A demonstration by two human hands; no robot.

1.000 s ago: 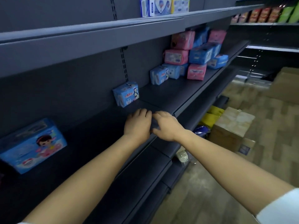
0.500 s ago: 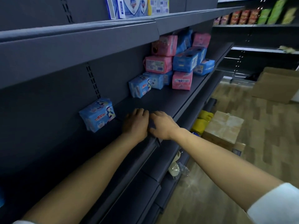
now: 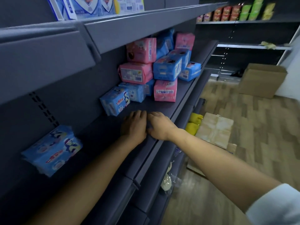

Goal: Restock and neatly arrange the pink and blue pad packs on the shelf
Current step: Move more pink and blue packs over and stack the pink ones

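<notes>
My left hand (image 3: 134, 125) and my right hand (image 3: 159, 125) lie palm down side by side on the dark shelf (image 3: 181, 98), fingertips touching, holding nothing. Just beyond them a blue pad pack (image 3: 115, 101) leans against the back wall. Behind it rises a loose pile of pink pad packs (image 3: 136, 73) and blue pad packs (image 3: 167, 68), with one pink pack (image 3: 165, 90) standing at the front. Another blue pack (image 3: 52, 149) leans against the wall far to the left of my hands.
The upper shelf (image 3: 129, 28) overhangs the pile and carries white and blue boxes (image 3: 90, 6). On the wooden floor to the right sit a cardboard box (image 3: 215, 129), yellow packs (image 3: 194, 123) and a bigger carton (image 3: 261, 80). Snack bags (image 3: 235, 12) fill a far shelf.
My view has swung right along the shelf toward the pile, which now looks nearer. Both hands slid right together along the shelf, staying flat and side by side.
</notes>
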